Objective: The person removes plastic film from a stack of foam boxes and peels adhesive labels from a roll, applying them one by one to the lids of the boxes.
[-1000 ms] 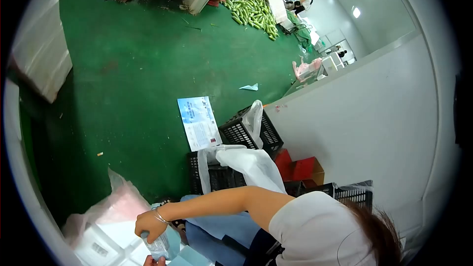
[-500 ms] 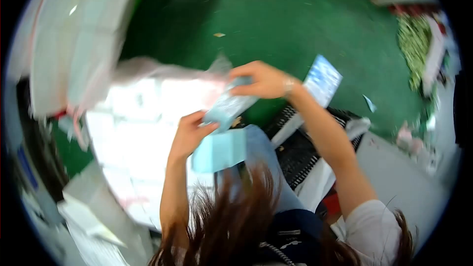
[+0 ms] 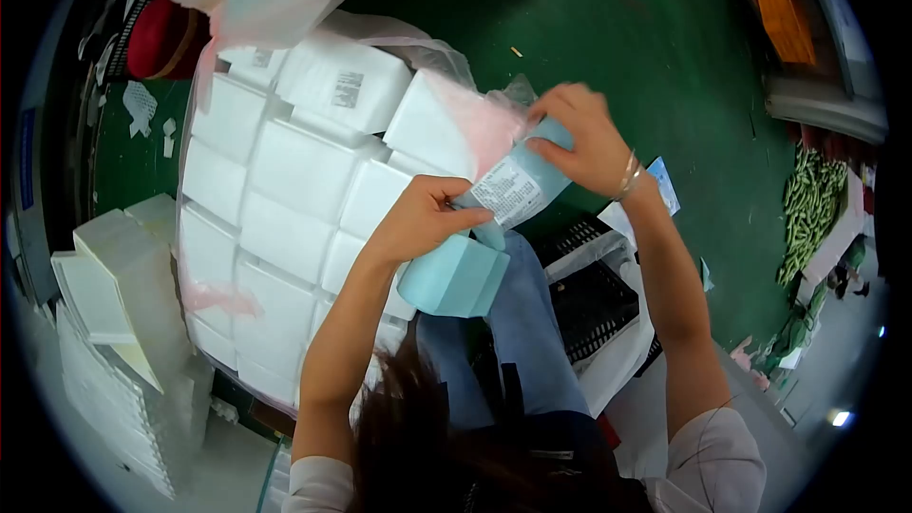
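Observation:
A light-blue strip bearing a white printed label (image 3: 508, 194) stretches slantwise between my two hands. My left hand (image 3: 418, 218) pinches its lower left end between thumb and fingers. At the upper right end my right hand (image 3: 581, 138) is closed on the strip, fingers bent over it and slightly blurred. Under my left hand hangs a folded light-blue piece (image 3: 456, 275), box-like in outline, over my lap. Many white lidded boxes (image 3: 309, 166) stand packed together in front and to the left, close beside my left forearm. One carries a small printed label (image 3: 348, 90).
Clear plastic film (image 3: 418, 43) edges the white boxes. Black crates (image 3: 594, 299) with white lining stand by my right leg. On the green floor (image 3: 655, 47) lies a blue-white sheet (image 3: 663, 185). Green pods (image 3: 812, 204) are heaped far right; foam boxes (image 3: 109, 275) stand left.
The view has shifted and sharpened, so the boxes' lids and the strip's printed label now show. Both hands keep the strip between them; the folded light-blue piece has swung and now looks more box-like.

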`<action>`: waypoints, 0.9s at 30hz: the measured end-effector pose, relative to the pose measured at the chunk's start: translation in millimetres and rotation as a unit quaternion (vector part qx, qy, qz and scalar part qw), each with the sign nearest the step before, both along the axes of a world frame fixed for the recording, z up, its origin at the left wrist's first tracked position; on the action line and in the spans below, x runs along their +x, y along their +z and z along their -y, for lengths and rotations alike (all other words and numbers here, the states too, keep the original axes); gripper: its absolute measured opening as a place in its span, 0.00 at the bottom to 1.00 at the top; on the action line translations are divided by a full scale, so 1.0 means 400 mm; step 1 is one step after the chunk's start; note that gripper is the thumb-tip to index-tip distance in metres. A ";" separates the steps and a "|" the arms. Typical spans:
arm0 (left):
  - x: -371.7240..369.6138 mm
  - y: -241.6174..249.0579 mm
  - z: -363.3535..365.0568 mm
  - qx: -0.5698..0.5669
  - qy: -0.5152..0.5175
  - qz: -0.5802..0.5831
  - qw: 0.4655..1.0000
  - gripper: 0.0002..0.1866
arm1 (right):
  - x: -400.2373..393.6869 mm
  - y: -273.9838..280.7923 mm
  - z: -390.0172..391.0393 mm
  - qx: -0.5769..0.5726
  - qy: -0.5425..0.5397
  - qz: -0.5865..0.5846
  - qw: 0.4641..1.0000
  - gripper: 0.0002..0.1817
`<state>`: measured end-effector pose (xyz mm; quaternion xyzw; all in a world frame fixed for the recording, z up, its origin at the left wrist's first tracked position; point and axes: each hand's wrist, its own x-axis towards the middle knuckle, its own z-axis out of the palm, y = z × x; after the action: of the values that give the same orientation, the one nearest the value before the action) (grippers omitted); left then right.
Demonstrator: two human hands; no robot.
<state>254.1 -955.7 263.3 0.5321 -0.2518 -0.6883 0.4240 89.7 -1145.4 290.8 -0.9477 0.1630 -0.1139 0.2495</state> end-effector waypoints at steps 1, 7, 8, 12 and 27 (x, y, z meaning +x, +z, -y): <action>0.002 -0.003 -0.029 0.023 0.030 0.033 0.999 0.07 | 0.011 0.001 -0.037 0.000 0.005 0.000 1.000 0.10; -0.009 -0.012 -0.188 0.077 0.046 0.211 0.973 0.07 | 0.052 -0.016 -0.393 0.276 -0.125 -0.004 0.953 0.12; -0.013 -0.017 -0.215 0.105 0.039 0.238 0.965 0.07 | 0.061 -0.024 -0.425 0.280 -0.121 -0.003 0.952 0.12; -0.030 -0.001 -0.303 0.057 0.076 0.218 0.971 0.08 | 0.085 -0.058 -0.494 0.412 -0.122 -0.024 0.903 0.09; -0.026 -0.176 -0.509 0.235 0.196 0.011 0.952 0.05 | 0.086 -0.356 -0.435 0.792 -0.103 -0.190 0.571 0.12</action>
<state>243.8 -752.2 193.0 0.6629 0.0217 -0.6255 0.4109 124.0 -971.4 148.3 -0.3488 0.3283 0.2187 0.8501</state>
